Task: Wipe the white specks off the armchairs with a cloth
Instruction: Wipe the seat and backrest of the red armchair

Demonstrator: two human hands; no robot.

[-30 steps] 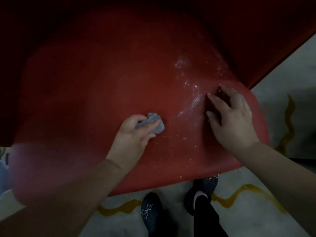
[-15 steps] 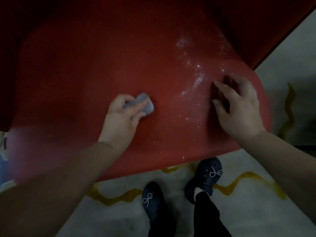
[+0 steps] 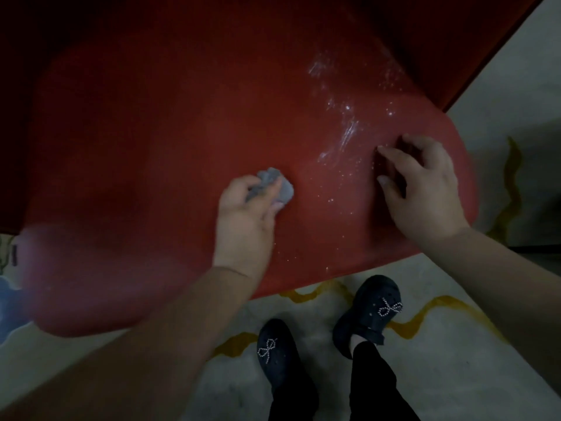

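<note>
Head view looks down on the smooth red seat of a moulded armchair (image 3: 182, 147), dim toward its back and left side; the left hand (image 3: 246, 214) lies on the seat near the middle, its fingers curled round a small crumpled grey cloth (image 3: 274, 186) that bulges out past the fingertips and touches the red surface; the right hand (image 3: 425, 189) rests on the seat near its right front corner, holding nothing, fingers bent and spread with their tips pressed onto the surface; between the two hands and running up toward the back of the seat lies a scatter of white specks and pale smears (image 3: 343, 135), thickest just left of the right hand's fingers, thinner toward the front edge, where a few single dots sit close to the rim; the cloth is just left of the nearest specks, apart from the thick patch; below the front edge of the seat is a pale floor covering with wavy yellow lines (image 3: 455, 375); on it stand two dark clog shoes with beaded bows, the left shoe (image 3: 276, 354) nearer the camera and the right shoe (image 3: 368, 311) closer to the chair, with black trouser legs (image 3: 373, 384) above them
</note>
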